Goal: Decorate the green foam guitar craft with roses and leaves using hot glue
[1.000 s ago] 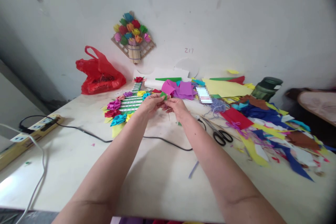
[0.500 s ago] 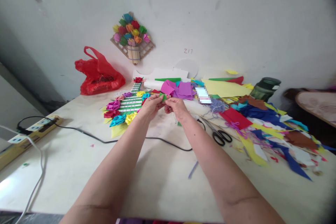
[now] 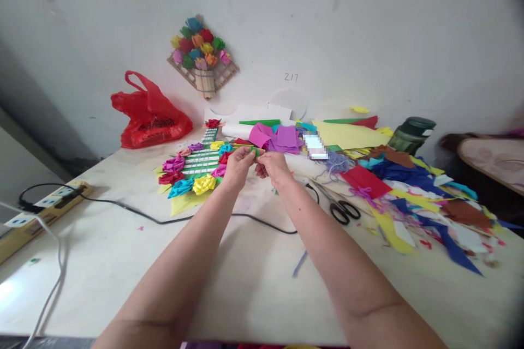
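Observation:
Close together over the middle of the table, my left hand [image 3: 240,166] and my right hand [image 3: 273,167] pinch a small piece of green paper [image 3: 254,151] between their fingertips. The piece's exact shape is mostly covered by the fingers. Just left of my hands lies a guitar-shaped craft [image 3: 200,161] with green and white strips, edged with colourful paper flowers such as a yellow flower [image 3: 204,184] and a blue flower [image 3: 181,188]. Purple crepe paper [image 3: 286,140] lies behind my right hand.
Black-handled scissors [image 3: 344,211] and a heap of coloured paper scraps [image 3: 434,202] lie to the right, with a dark green jar [image 3: 412,135] behind. A black cable [image 3: 164,222] runs from a power strip [image 3: 49,212]. A red plastic bag [image 3: 155,117] stands back left.
The view has shifted slightly, so the table things sit a little further left. My fingers have moved a little around the green paper, both hands still holding it.

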Demonstrator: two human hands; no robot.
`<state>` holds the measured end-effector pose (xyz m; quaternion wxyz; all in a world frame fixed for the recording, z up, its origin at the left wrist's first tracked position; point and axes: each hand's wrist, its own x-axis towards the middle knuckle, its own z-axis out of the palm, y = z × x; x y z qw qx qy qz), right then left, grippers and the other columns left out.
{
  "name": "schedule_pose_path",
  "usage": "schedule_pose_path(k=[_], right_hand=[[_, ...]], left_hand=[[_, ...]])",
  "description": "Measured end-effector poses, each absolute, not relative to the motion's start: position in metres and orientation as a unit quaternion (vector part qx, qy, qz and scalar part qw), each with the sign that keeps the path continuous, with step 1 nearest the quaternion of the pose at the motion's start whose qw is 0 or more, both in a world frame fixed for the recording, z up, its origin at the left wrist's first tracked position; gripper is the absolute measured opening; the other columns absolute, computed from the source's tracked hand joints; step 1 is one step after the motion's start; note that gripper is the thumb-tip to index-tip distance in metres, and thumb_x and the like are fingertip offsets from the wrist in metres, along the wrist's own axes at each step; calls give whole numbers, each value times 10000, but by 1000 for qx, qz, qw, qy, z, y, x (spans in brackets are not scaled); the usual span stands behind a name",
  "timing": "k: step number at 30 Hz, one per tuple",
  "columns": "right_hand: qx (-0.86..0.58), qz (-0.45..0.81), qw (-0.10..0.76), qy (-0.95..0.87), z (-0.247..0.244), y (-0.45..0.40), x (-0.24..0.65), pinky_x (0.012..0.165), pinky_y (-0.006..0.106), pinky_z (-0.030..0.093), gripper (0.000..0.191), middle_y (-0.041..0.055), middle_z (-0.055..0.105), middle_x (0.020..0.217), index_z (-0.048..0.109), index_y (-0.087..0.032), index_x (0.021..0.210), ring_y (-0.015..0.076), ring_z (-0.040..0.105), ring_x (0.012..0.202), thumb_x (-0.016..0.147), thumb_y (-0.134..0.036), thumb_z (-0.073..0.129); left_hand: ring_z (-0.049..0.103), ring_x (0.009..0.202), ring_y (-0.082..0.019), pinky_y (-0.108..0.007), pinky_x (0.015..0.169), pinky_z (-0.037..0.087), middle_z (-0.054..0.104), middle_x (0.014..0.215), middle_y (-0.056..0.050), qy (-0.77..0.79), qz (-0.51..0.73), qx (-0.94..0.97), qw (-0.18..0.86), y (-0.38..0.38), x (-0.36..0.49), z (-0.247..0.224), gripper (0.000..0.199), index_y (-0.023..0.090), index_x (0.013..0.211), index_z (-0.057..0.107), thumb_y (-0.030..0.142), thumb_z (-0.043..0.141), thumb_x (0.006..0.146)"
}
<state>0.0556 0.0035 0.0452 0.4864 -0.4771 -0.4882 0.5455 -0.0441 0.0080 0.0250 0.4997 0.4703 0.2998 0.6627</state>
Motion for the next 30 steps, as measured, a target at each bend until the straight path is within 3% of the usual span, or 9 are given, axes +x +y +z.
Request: schedule_pose_path(k=[12, 19, 30], right_hand=[[-371, 592, 486, -525, 30, 11, 61, 381, 194, 366, 154, -10, 564, 454, 551, -135, 585, 79, 483, 351, 680, -248, 595], [-364, 613, 406, -572, 38, 9, 69, 426, 205, 422, 156, 17, 617, 498, 625, -121, 686, 90, 522, 382, 673, -273, 657], [-374, 584, 455, -559, 35, 10, 66, 414, 193, 414, 98, 8, 597, 457, 619, -117, 635, 85, 511, 359, 688, -201, 619]], left_hand=[[519, 486, -83, -234, 556, 402, 607, 582, -10, 288, 622, 448, 574, 5, -56, 31, 226, 117, 694, 572, 265, 724, 615], [604, 635, -134, -252, 627, 441, 655, 688, -47, 318, 655, 437, 529, 2, -57, 35, 232, 125, 704, 583, 270, 729, 597], [501, 510, -82, -220, 559, 407, 526, 515, 19, 379, 647, 479, 457, 9, -59, 28, 312, 136, 537, 524, 366, 725, 600]])
